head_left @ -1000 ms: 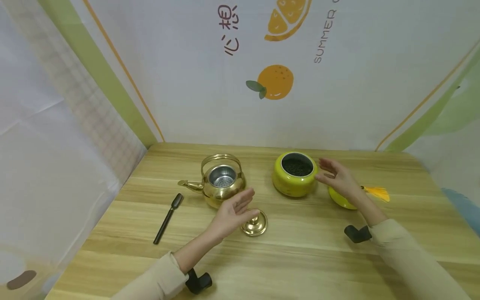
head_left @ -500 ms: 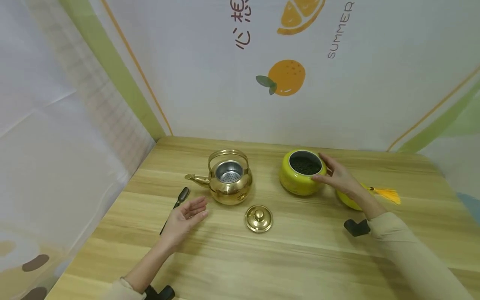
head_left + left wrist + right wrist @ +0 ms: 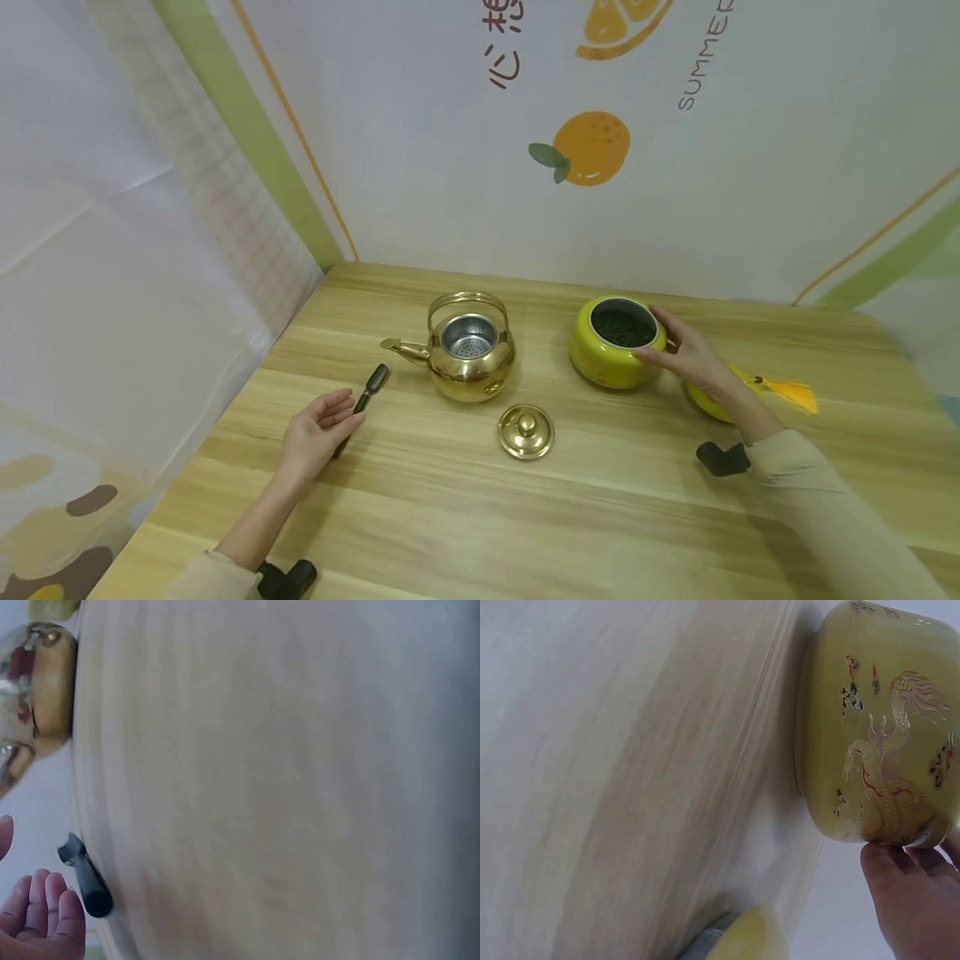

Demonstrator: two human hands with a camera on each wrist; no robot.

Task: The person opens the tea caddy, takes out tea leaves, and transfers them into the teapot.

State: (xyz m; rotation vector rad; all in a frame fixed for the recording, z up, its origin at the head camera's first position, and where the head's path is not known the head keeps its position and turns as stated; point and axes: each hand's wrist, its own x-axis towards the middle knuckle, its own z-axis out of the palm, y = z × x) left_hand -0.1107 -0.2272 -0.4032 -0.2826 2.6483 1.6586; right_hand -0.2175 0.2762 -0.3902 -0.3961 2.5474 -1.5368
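My left hand (image 3: 315, 433) hovers by a dark tea scoop (image 3: 377, 380), its fingers loosely bent and holding nothing. Part of the scoop's handle is hidden behind the hand. In the left wrist view, the scoop (image 3: 91, 885) appears beside the fingertips. On the right, my right hand (image 3: 693, 367) holds the side of an uncovered yellow tea jar (image 3: 603, 367), thumb at the front and fingers behind. Dark leaf-like contents fill part of the jar. A dragon decorates its wall in the right wrist view. A brass teapot (image 3: 472, 375) with a metal strainer stands between the hands.
The teapot's brass lid (image 3: 527, 433) lies knob up in front of the pot. Beneath my right forearm is the yellow jar lid (image 3: 705, 404) with an orange tassel (image 3: 791, 393). The wooden table (image 3: 480, 517) ends at a printed cloth backdrop (image 3: 420, 167).
My left hand has moved left from in front of the teapot to the tea scoop. The right hand has come against the jar and now holds its side. The view has shifted slightly.
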